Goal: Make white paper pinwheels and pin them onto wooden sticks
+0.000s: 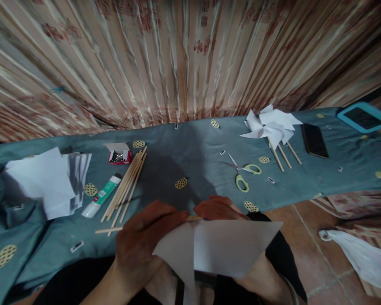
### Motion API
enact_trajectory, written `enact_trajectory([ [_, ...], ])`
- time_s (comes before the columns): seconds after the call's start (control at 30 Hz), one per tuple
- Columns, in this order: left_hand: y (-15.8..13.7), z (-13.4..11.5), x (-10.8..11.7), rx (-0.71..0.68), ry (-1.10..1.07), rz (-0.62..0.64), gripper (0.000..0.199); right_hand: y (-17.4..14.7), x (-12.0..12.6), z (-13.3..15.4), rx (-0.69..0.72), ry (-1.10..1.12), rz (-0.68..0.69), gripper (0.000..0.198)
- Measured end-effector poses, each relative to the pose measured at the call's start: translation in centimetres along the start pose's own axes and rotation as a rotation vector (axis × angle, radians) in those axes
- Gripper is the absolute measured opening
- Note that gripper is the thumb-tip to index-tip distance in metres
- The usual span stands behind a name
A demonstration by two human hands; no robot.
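Left hand [146,233] and right hand [217,207] grasp one folded white-paper piece [230,245]; right of this grip, white-paper pinwheels [274,125] appear complete; left, pale wooden sticks [126,185] and white paper sheets [41,180] lie unused.

A room in what appears to be a home: a patterned curtain [178,63] hangs in folds beyond a long spread of teal cloth [165,137] printed with yellow pineapples [180,182], a phone [315,140] lies near a blue-framed tablet [365,116] at its right end, and brown floor tiles [317,250] show below.
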State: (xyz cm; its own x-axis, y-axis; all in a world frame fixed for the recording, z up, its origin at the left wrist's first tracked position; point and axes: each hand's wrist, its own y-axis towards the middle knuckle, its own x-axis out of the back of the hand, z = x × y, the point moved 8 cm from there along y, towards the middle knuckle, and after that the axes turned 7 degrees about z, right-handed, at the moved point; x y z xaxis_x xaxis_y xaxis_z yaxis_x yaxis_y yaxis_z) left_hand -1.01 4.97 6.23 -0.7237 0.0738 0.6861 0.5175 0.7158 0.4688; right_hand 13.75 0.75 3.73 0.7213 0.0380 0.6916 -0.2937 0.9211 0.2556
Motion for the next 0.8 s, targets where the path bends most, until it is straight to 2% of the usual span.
enact_trajectory([
  [0.17, 0.0, -0.3, -0.2, -0.028, 0.027, 0.019, 0.027, 0.4, 0.2, 0.5, 0.036, -0.057, 0.032, 0.038],
  [0.33, 0.0, -0.3, -0.3, -0.019, 0.06, 0.017, 0.026, 0.4, -0.2, 0.6, 0.045, -0.069, 0.049, 0.032],
  [0.47, -0.1, -0.4, -0.2, -0.028, 0.11, 0.041, 0.028, 0.4, -0.4, 0.6, 0.03, -0.152, 0.074, 0.038],
  [0.63, -0.3, -0.5, -0.3, -0.051, 0.13, 0.046, 0.028, 1.5, 0.2, 1.6, 0.079, -0.166, 0.085, 0.022],
  [0.8, -0.5, -0.4, -0.7, -0.043, 0.092, 0.074, 0.024, 2.1, 0.2, 1.6, 0.058, -0.201, 0.116, 0.015],
])
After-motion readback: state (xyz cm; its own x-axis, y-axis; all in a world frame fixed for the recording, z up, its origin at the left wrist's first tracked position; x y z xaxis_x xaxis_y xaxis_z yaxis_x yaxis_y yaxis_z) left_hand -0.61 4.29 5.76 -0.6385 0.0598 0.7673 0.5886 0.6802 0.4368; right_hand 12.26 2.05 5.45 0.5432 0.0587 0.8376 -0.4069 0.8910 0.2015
